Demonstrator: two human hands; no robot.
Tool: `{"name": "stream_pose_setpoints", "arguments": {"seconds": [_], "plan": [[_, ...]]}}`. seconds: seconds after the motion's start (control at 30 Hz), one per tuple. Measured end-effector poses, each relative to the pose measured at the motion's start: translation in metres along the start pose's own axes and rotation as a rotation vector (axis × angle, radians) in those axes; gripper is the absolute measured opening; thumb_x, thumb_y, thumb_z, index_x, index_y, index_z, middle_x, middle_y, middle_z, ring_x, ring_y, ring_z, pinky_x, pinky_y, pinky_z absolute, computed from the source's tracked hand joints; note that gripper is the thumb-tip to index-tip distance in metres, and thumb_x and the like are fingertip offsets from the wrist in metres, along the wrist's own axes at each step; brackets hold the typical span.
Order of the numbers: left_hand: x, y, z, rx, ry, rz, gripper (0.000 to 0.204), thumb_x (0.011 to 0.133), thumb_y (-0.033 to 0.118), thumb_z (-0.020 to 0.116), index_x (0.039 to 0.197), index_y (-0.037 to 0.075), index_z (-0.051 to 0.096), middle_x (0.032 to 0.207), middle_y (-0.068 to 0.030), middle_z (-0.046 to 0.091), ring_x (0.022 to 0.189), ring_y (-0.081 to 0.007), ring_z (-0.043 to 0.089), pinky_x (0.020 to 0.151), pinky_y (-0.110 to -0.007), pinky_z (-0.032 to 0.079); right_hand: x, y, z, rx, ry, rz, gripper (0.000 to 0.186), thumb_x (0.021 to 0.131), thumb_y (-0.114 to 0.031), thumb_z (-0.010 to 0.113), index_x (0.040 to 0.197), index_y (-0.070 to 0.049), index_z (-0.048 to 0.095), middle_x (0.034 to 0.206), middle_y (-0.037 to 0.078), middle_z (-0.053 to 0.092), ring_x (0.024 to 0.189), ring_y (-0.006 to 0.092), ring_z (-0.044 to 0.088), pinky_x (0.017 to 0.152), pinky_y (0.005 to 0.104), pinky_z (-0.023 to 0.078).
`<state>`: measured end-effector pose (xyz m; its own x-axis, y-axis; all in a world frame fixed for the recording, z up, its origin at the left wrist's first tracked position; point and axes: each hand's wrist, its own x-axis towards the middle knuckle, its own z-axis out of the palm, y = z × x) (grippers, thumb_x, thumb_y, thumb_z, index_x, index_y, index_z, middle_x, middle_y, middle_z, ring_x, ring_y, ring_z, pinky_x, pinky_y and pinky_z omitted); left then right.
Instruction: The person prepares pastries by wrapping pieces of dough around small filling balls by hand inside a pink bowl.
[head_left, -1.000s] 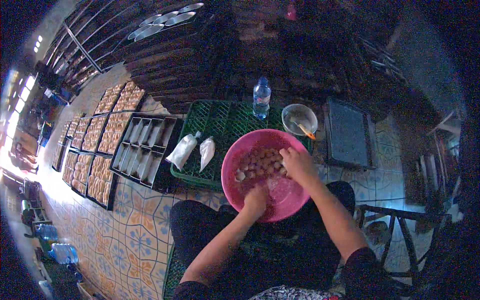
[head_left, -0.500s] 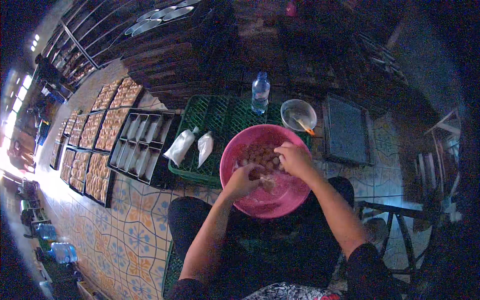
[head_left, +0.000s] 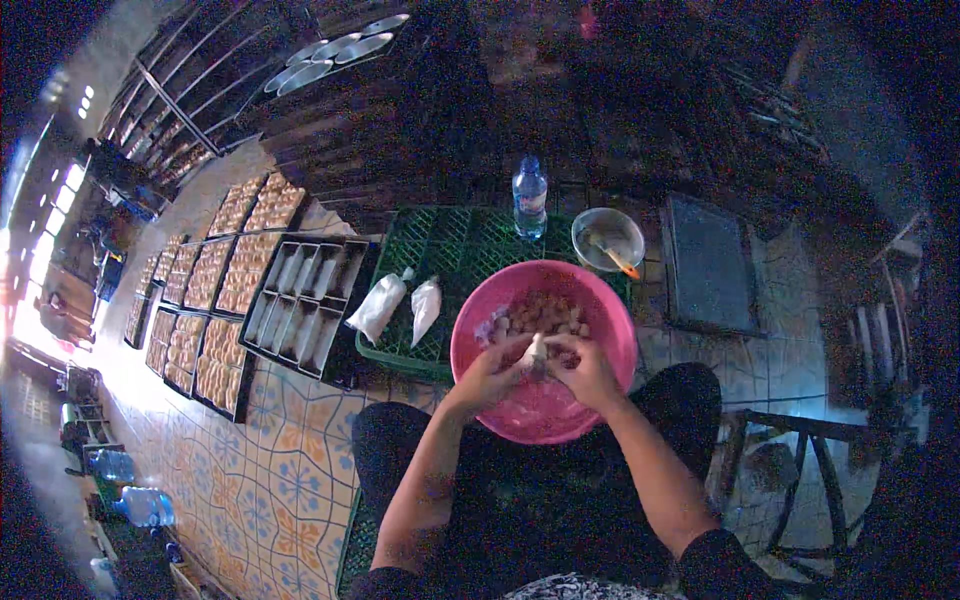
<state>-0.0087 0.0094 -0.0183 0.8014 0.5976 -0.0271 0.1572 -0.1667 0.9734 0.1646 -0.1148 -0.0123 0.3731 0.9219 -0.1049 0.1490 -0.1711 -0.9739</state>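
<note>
A pink plastic basin [head_left: 540, 425] rests at my lap, with several small brownish lumps [head_left: 548, 312] heaped in its far half. Over the near half of the basin, both hands meet at a small whitish dough-like lump [head_left: 536, 352]. My left hand [head_left: 487, 375] is closed with its fingertips on the lump's left side. From the right, my right hand [head_left: 587, 374] pinches the same lump. The fingers partly cover it, so its exact make-up cannot be told. A few paler pieces lie in the basin beyond my left hand.
A green crate [head_left: 455, 245] beyond the basin bears two white-filled plastic bags [head_left: 378, 308], a water bottle [head_left: 530, 200] and a clear bowl [head_left: 608, 240] with an orange-tipped utensil. Trays of bread rolls [head_left: 232, 270] and an unfilled sectioned tray [head_left: 305, 305] lie left; a flat tray [head_left: 712, 265] stands right.
My right hand has come down from the heaped lumps to meet my left hand at the whitish lump. The whole view has shifted slightly.
</note>
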Motion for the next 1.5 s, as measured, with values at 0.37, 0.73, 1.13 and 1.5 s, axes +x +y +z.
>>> {"name": "stream_pose_setpoints", "arguments": {"seconds": [0.37, 0.73, 1.13, 1.5], "plan": [[-0.004, 0.022, -0.007, 0.347, -0.16, -0.157, 0.037, 0.097, 0.029, 0.067, 0.121, 0.002, 0.068, 0.106, -0.0143, 0.075, 0.098, -0.0186, 0.069, 0.086, -0.036, 0.054, -0.002, 0.005, 0.001, -0.36, -0.275, -0.48, 0.052, 0.08, -0.018, 0.078, 0.128, -0.006, 0.064, 0.129, 0.014, 0.062, 0.121, 0.0324, 0.06, 0.108, 0.0449, 0.044], [0.0, 0.041, -0.009, 0.29, -0.088, -0.28, 0.033, 0.09, 0.034, 0.072, 0.106, 0.005, 0.076, 0.088, -0.0151, 0.074, 0.082, -0.0205, 0.071, 0.077, -0.037, 0.054, 0.001, 0.004, -0.005, -0.435, -0.084, -0.44, 0.028, 0.078, -0.017, 0.081, 0.102, -0.008, 0.071, 0.099, 0.008, 0.072, 0.094, 0.0269, 0.069, 0.082, 0.0378, 0.052], [-0.001, 0.004, -0.007, -0.202, -0.09, -0.295, 0.036, 0.1, 0.028, 0.063, 0.123, 0.001, 0.065, 0.111, -0.0057, 0.069, 0.1, -0.0144, 0.064, 0.089, -0.03, 0.051, 0.002, -0.011, -0.006, -0.259, -0.042, -0.355, 0.017, 0.085, -0.015, 0.076, 0.1, -0.009, 0.074, 0.097, 0.008, 0.075, 0.097, 0.0269, 0.07, 0.094, 0.0392, 0.051], [0.001, 0.023, -0.01, -0.013, -0.104, -0.286, 0.038, 0.091, 0.026, 0.076, 0.117, -0.001, 0.069, 0.104, -0.0061, 0.072, 0.094, -0.0121, 0.064, 0.085, -0.029, 0.052, 0.001, -0.005, -0.008, -0.429, -0.052, -0.552, 0.032, 0.083, -0.013, 0.078, 0.112, -0.004, 0.068, 0.115, 0.012, 0.068, 0.101, 0.0292, 0.069, 0.09, 0.0396, 0.054]]}}
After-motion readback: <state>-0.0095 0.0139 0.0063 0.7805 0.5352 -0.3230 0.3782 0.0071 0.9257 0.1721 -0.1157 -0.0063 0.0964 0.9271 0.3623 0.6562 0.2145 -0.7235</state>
